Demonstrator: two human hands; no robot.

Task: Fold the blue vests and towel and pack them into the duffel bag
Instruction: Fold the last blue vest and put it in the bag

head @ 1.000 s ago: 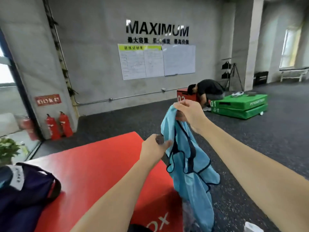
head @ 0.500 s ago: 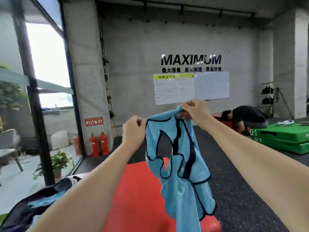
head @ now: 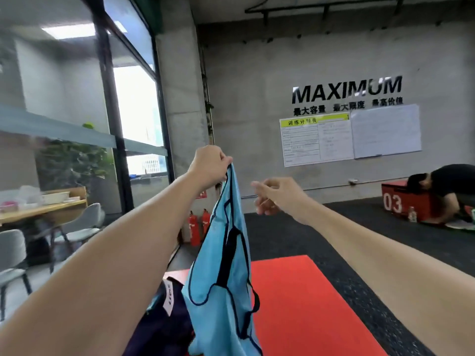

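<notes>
Hanging from the left hand (head: 209,164), a light blue vest (head: 223,273) is held up at arm's length in front of the camera. The top edge of the fabric is pinched between the thumb and curled fingers of that hand, so the garment drops straight below the grip and is gathered into a narrow, creased column. Dark navy piping is seen along the armholes and hems, and a darker band runs down the middle of the folds. The lower hem is cut off by the bottom edge of the frame.

The right hand (head: 276,196) is raised just beside the vest, to its right, and apart from it; nothing is held in it, and its fingers are loosely bent with the forefinger pointed toward the fabric.

Below and behind the vest a red plyo box (head: 308,304) is visible, its top surface partly covered by the hanging cloth. A dark navy duffel bag (head: 164,325) with a white label lies at the left of the box, partly hidden by the left forearm and the vest. No towel can be made out.

Two red fire extinguishers (head: 199,227) stand at the base of the concrete pillar. A person (head: 447,186) in a black shirt is bent over near a red box marked 03 (head: 401,201).
</notes>
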